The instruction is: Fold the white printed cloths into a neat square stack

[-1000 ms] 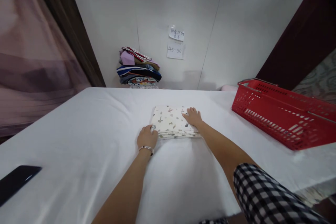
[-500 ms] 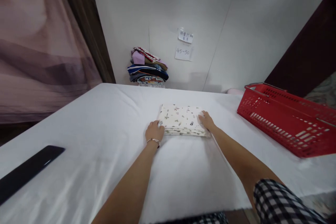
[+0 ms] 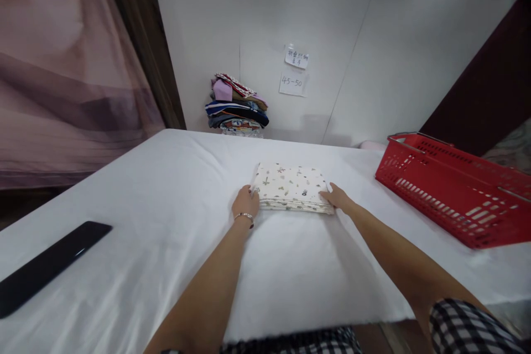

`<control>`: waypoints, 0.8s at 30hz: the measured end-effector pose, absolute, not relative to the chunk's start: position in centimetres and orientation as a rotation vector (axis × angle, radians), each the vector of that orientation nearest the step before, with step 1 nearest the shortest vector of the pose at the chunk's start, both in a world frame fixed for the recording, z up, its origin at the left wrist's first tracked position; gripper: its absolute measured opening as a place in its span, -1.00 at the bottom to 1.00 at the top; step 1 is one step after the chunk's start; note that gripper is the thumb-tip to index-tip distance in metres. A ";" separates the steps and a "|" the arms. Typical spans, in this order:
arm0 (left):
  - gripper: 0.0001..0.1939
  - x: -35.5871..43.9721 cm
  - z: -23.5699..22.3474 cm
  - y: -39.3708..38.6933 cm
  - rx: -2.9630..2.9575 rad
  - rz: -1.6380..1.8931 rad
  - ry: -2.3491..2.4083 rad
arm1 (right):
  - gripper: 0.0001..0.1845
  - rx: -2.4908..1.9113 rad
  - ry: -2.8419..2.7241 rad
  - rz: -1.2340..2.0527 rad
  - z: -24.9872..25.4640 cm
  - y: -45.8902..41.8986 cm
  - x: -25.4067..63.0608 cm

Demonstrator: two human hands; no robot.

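A folded white cloth with small printed figures (image 3: 290,185) lies flat near the middle of the white-covered table (image 3: 166,199). My left hand (image 3: 245,202), with a bracelet at the wrist, grips the cloth's near left corner, fingers curled at its edge. My right hand (image 3: 337,197) holds the near right corner, fingers tucked at the edge of the folded layers. Both arms reach forward over the table.
A red plastic basket (image 3: 452,188) stands at the table's right. A stack of folded clothes (image 3: 236,105) sits by the back wall under two paper notes (image 3: 295,69). A black flat object (image 3: 45,265) lies at the near left. A pink curtain hangs at the left.
My right hand has slid off the top of the cloth to its near right corner. The left hand stays at the left corner. The view has shifted slightly.
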State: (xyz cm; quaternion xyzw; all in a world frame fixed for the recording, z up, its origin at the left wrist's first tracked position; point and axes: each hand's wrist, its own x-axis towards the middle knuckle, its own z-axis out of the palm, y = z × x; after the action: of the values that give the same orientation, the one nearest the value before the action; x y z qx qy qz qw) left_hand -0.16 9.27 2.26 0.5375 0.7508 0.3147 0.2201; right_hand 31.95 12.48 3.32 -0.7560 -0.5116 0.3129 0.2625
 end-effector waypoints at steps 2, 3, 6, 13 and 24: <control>-0.58 -0.2 2.4 9.3 1.477 0.873 2.073 | -0.04 -2.137 -1.413 0.830 3.8 12.4 31.7; -0.58 -0.2 2.4 9.2 1.479 0.874 2.075 | -0.05 -2.171 -1.428 0.824 4.0 12.4 31.5; -0.58 -0.2 2.4 9.3 1.489 0.873 2.077 | -0.06 -2.187 -1.430 0.865 4.5 12.1 31.2; -0.59 0.0 1.9 9.7 1.468 0.951 2.036 | 0.03 -2.089 -1.273 1.082 4.7 11.8 32.1; -0.56 -0.1 2.2 9.7 1.474 0.854 2.053 | -0.30 -1.697 -1.097 1.528 4.1 11.7 32.9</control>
State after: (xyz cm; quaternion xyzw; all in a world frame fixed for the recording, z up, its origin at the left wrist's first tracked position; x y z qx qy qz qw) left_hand -0.07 9.67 2.23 0.5372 0.7479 0.3113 0.2346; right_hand 32.88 11.71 4.08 -0.6391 -0.4132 0.5755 0.2994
